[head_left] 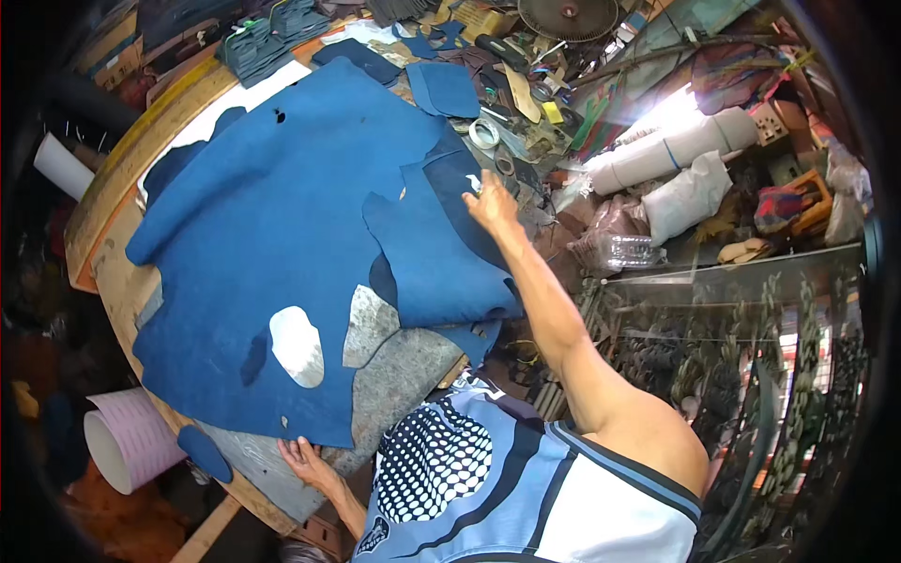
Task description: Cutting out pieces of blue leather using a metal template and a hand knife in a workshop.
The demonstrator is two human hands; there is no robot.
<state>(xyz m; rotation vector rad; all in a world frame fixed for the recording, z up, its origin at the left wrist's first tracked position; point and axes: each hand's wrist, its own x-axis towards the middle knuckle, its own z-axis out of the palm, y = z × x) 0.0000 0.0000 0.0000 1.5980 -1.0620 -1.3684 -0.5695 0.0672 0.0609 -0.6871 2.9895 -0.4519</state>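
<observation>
A large blue leather hide point(253, 197) with ragged edges and cut-out holes is spread over the worktable. My left hand point(308, 464) rests at its near edge, fingers apart and fingertips touching the border. Toward the far right, my right hand point(493, 204) reaches over a darker blue part point(460, 192) of the leather, its fingers spread. A small white patch shows beside those fingers; I cannot tell what it is. Folded-over blue leather point(432, 267) lies between my hands. Grey sheeting point(404, 375) shows beneath the hide.
Stacked dark blue pieces point(253, 52) and a cut blue panel point(443, 90) lie at the back. Tape rolls point(483, 134) sit among clutter. A fan point(568, 14) stands beyond. Wrapped rolls point(676, 150) and bags are at right; a pink-and-white roll point(136, 439) stands lower left.
</observation>
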